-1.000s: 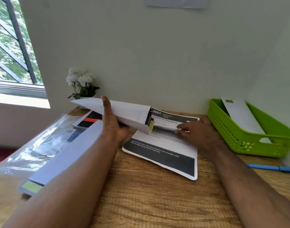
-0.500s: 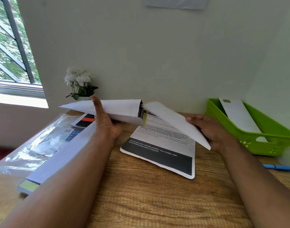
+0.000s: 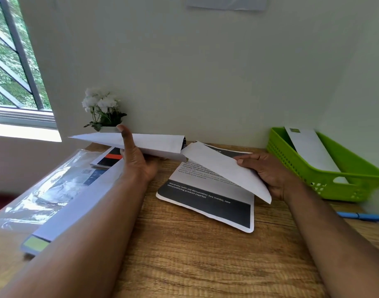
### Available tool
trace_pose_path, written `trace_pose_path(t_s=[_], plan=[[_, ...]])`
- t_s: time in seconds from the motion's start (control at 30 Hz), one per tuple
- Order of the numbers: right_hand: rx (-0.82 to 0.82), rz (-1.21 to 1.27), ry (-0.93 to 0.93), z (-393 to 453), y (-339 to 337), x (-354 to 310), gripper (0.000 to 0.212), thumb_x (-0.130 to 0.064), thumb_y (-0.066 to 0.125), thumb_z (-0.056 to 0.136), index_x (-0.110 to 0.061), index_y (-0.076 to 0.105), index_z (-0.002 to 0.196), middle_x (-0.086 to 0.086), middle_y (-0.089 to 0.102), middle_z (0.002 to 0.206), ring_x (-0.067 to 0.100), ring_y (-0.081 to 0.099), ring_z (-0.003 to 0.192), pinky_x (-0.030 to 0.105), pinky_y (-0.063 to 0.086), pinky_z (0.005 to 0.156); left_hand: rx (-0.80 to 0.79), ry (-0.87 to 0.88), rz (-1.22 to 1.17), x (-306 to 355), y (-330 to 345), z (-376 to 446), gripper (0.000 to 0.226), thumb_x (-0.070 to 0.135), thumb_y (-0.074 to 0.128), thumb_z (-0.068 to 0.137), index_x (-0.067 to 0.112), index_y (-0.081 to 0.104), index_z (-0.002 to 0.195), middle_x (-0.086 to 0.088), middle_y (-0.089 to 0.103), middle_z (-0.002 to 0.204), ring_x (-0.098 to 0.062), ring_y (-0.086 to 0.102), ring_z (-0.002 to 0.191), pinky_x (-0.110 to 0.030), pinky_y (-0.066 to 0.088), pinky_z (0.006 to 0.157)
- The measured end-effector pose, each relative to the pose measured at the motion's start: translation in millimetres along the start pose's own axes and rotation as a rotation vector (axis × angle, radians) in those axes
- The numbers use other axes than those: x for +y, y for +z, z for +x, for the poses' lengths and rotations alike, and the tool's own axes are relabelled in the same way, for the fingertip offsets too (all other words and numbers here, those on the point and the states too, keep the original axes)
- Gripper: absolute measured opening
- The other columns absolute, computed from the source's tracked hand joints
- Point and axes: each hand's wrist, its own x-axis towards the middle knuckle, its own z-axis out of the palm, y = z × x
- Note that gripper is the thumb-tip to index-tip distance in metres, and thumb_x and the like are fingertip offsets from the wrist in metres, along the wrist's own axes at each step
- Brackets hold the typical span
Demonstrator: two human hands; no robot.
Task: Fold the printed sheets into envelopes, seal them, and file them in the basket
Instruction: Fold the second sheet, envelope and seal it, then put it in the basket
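Gripping a white envelope (image 3: 141, 145) in the left hand (image 3: 139, 162), the right hand (image 3: 268, 175) pinches its open flap (image 3: 225, 168), which could crease crookedly and seal badly.

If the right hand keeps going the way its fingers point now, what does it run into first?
The right hand, gripping the flap, points left toward the envelope in the left hand. It would likely meet the envelope's open end first; depth is unclear.
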Motion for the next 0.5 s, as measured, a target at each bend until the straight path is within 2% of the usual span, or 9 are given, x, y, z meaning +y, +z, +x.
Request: trace_pose_path(t_s=[0.13,0.23,0.4,0.5], plan=[[-0.006,-0.004,0.029,0,0,0,0.017,-0.006,0.068,0.083,-0.003,0.073,0.100,0.016,0.074,0.091,0.019,0.069,0.067,0.024,0.055,0.055,-0.033,0.008,0.051,0,-1,2,0.125,0.068,0.085,0.031,0.025,0.036,0.138,-0.011,0.060,0.131,-0.034,0.064,0.111,-0.057,0.056,0.078],[-0.037,-0.037,0.061,0,0,0,0.020,-0.006,0.069,0.082,-0.001,0.073,0.101,0.018,0.073,0.094,0.020,0.069,0.068,0.025,0.055,0.056,-0.088,-0.014,0.078,-3,-1,2,0.134,0.066,0.088,0.031,0.021,0.032,0.144,-0.012,0.056,0.126,-0.035,0.059,0.118,-0.058,0.054,0.086],[-0.069,-0.037,0.069,-4,7,-1,0.017,-0.006,0.068,0.082,-0.003,0.073,0.098,0.015,0.075,0.090,0.017,0.069,0.064,0.023,0.054,0.053,-0.204,-0.087,0.075,-13,1,-6,0.140,0.060,0.091,0.031,0.017,0.028,0.148,-0.011,0.057,0.103,-0.031,0.060,0.101,-0.052,0.056,0.078],[-0.041,-0.019,0.042,-4,20,0,0.014,-0.009,0.072,0.080,-0.007,0.075,0.094,0.011,0.075,0.087,0.017,0.068,0.067,0.024,0.055,0.057,-0.264,-0.172,0.096,-24,5,-15,0.141,0.059,0.092,0.029,0.018,0.029,0.148,-0.011,0.059,0.105,-0.031,0.060,0.103,-0.057,0.054,0.084]])
